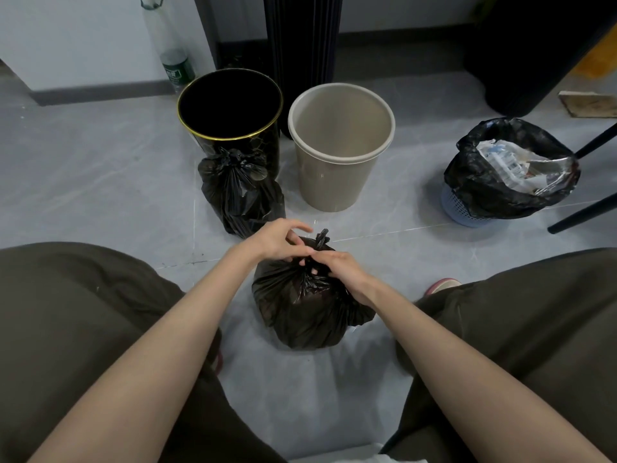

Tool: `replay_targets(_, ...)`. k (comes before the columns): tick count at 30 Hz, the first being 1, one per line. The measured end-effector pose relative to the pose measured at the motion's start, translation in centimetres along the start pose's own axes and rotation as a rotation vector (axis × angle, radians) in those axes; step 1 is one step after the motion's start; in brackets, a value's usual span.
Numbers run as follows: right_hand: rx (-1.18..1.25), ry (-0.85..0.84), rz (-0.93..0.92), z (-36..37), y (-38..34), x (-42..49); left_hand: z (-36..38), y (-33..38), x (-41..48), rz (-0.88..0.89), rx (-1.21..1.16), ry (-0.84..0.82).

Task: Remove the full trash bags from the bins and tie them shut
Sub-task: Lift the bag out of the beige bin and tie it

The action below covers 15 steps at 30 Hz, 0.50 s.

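Both hands are engaged at the neck of the near bag (310,305), which sits on the floor between the knees at 6 o'clock. Left hand (278,240) is held half-open, fingers curled over the gathered plastic; right hand (340,270) is closed on the knot, fingers hooked into the folds. A tied bag (240,192) is seen at 11 o'clock, touching the empty black bin (230,105); the empty beige bin (340,145) stands just beside it at 12 o'clock. At 2 o'clock, an open full bag (510,168) remains in the blue basket (464,208).

Risk, as judged: thin film may be torn if the ends are pulled hard, or the knot may slip if left loose.

Smooth grey floor tiles (100,168) are noted, with a white wall behind and a bottle (177,68) at 11 o'clock.
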State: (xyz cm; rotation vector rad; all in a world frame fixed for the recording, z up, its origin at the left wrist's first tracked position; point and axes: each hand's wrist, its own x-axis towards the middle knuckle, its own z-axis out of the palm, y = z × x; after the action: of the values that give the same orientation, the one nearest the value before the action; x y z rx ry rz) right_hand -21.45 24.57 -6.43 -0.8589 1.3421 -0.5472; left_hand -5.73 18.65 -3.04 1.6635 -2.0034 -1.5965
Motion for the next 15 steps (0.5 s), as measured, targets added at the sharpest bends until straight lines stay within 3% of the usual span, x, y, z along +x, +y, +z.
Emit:
replay_targets(8,-0.086,0.004,0.026,-0.4,-0.4,0.0,1.1,-0.7,-0.9,0.054,0.143,0.232)
replay_targets(12,0.071,0.166,0.077,-0.2,-0.8,0.2,1.5,-0.3,-0.9,0.1,0.278,0.26)
replay_targets(15,0.215,0.181,0.123,-0.2,-1.2,0.4,1.4,0.1,-1.1,0.109,0.316,0.249)
